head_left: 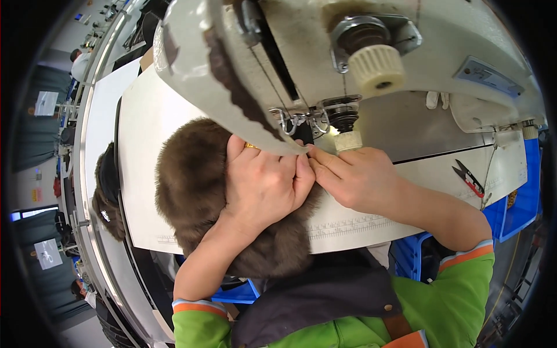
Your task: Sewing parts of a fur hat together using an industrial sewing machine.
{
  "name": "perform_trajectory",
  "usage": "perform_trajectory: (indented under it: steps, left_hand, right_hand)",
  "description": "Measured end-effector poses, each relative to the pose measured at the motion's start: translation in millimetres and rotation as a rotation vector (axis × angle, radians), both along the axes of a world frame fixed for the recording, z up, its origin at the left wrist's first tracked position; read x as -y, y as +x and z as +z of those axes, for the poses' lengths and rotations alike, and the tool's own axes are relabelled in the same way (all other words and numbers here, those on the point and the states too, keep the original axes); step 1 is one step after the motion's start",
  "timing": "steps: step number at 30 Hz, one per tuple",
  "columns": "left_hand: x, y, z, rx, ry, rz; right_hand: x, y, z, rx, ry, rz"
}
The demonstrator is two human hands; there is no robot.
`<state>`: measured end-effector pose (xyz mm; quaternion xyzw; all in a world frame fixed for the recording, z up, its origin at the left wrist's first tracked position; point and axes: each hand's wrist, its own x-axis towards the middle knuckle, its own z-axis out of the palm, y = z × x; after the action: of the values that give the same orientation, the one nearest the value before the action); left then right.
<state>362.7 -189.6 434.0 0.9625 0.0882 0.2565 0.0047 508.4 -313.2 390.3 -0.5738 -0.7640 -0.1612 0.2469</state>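
Observation:
A thick brown fur piece (191, 180), rounded like a hat, lies on the sewing machine's white bed and droops over the front edge. My left hand (264, 182) is closed on its upper right side, with the knuckles up and the thumb toward the machine's head (272, 64). Pressed against that thumb, my right hand (357, 180) pinches the fur piece's edge. The tips of both hands' fingers are partly hidden close to the needle area, so the exact seam cannot be seen. A small yellow patch (251, 145) shows by my left fingers.
Red-handled thread snips (469, 178) lie on the bed at right. Blue bins (519, 191) stand beyond the right edge and below the front edge. Another brown fur item (107, 191) with dark lining hangs at the left side. Several people are farther off at left.

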Motion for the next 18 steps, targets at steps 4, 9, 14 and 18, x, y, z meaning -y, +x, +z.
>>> perform_trajectory:
  steps: [4, 9, 14, 18]
  left_hand:
    - [2, 2, 1, -0.014, -0.012, 0.019]
    - [8, 5, 2, -0.02, -0.051, 0.026]
    - [9, 6, 2, -0.065, -0.099, 0.099]
    - [5, 9, 3, -0.013, -0.1, 0.047]
  right_hand:
    - [0, 1, 0, -0.042, -0.017, -0.007]
    - [6, 6, 11, -0.038, -0.133, 0.022]
    - [2, 6, 5, 0.008, -0.072, 0.004]
    - [0, 8, 0, -0.046, -0.034, 0.055]
